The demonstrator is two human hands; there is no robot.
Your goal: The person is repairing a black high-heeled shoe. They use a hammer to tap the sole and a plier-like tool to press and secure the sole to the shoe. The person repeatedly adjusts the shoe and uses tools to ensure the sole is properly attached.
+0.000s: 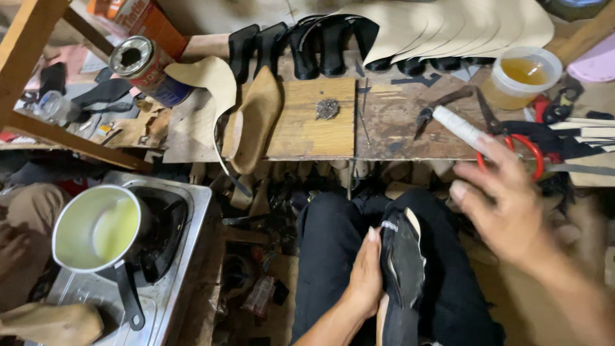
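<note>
My left hand (366, 275) grips a black shoe upper (403, 269) on a last, resting on my lap; its lower end runs off the bottom of the frame. My right hand (506, 205) is raised and blurred, fingers loosely spread, holding nothing that I can make out. It hovers before the workbench's (307, 138) front edge, near the red-handled scissors (525, 150) and a white roll (458, 125); the scissor blades are partly hidden behind my fingers. Dark pliers (435, 109) lie just left of the roll. A tub of amber glue (520, 75) sits near the bench's far right corner.
</note>
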